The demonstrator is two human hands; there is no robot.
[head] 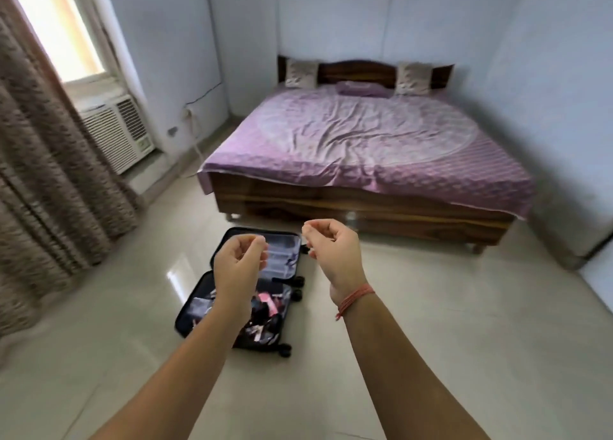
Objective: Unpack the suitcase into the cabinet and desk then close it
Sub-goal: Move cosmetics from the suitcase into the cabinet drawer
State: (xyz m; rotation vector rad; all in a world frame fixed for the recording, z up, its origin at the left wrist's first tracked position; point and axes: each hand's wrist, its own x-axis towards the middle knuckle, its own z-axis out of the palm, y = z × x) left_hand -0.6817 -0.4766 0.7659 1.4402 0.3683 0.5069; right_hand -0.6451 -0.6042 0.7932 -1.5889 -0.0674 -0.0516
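Observation:
A black wheeled suitcase [199, 293] lies open flat on the tiled floor in front of the bed. Its near half holds several small items, pink and dark ones among them [265, 310]; its far half [285, 250] has a zipped mesh cover. Both my arms stretch out above it. My left hand [240, 260] hovers over the middle of the suitcase with fingers loosely curled and nothing in it. My right hand [331, 250], a red thread round its wrist, hangs to the right of the case, fingers loosely curled and holding nothing. Neither hand touches the suitcase.
A wooden bed [365, 207] with a purple cover stands just beyond the suitcase. A window air conditioner [116, 134] and brown curtains [43, 174] line the left wall. Glossy tiled floor [431, 323] spreads to the right and near me.

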